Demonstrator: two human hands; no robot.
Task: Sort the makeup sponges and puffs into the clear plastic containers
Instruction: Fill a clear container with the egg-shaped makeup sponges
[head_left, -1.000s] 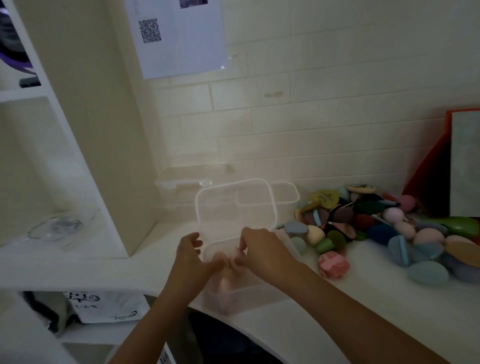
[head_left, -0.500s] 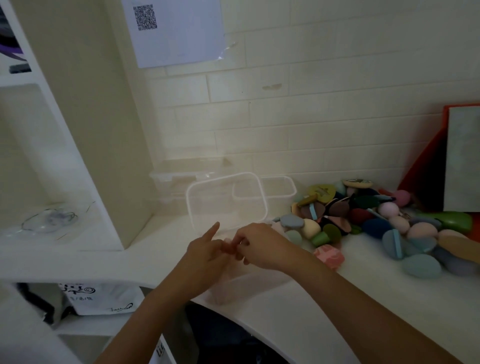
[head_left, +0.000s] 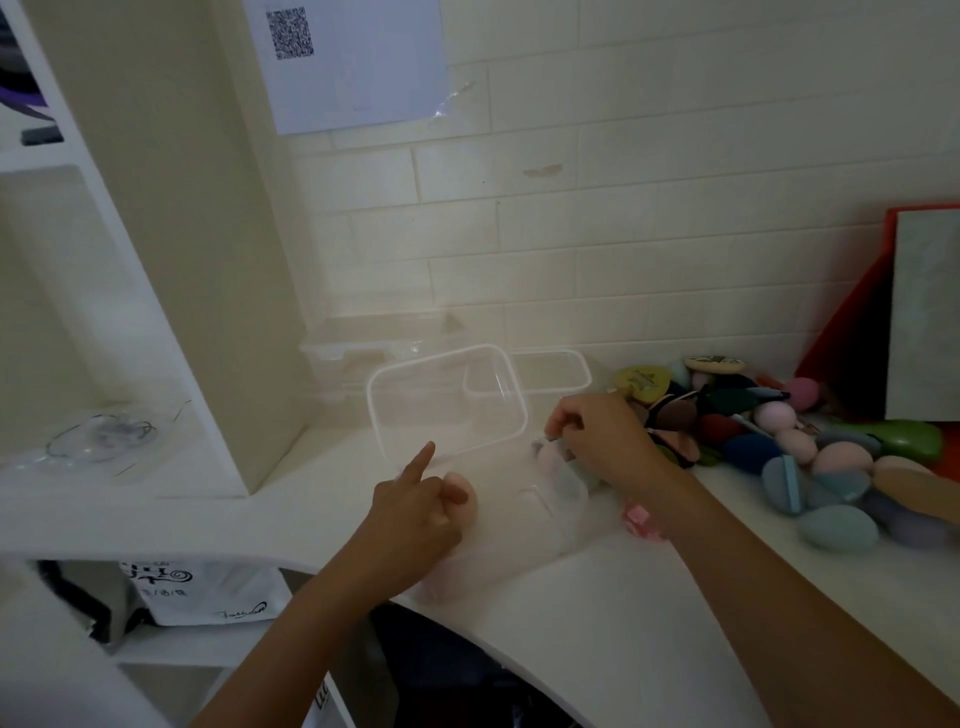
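Note:
A clear plastic container (head_left: 524, 535) stands at the desk's front edge with its hinged lid (head_left: 447, 400) tilted up behind it. My left hand (head_left: 415, 514) is at the container's left side, index finger pointing up, thumb and curled fingers pinching a pale pink sponge (head_left: 464, 480). My right hand (head_left: 605, 441) is over the container's right rim, fingertips pinching a small greyish sponge (head_left: 540, 447). A pale grey-green sponge (head_left: 571, 483) lies under that hand. The heap of coloured sponges and puffs (head_left: 779, 441) lies to the right.
A pink marbled sponge (head_left: 641, 519) sits by my right wrist. A second open container (head_left: 561, 358) and a closed one (head_left: 358, 348) stand against the tiled wall. A shelf divider (head_left: 171, 260) rises on the left. A red stand (head_left: 841, 338) is at the far right.
My hands, which met over the container, have moved apart. The right hand went right toward the heap. The left hand stayed at the container's left side with its index finger raised.

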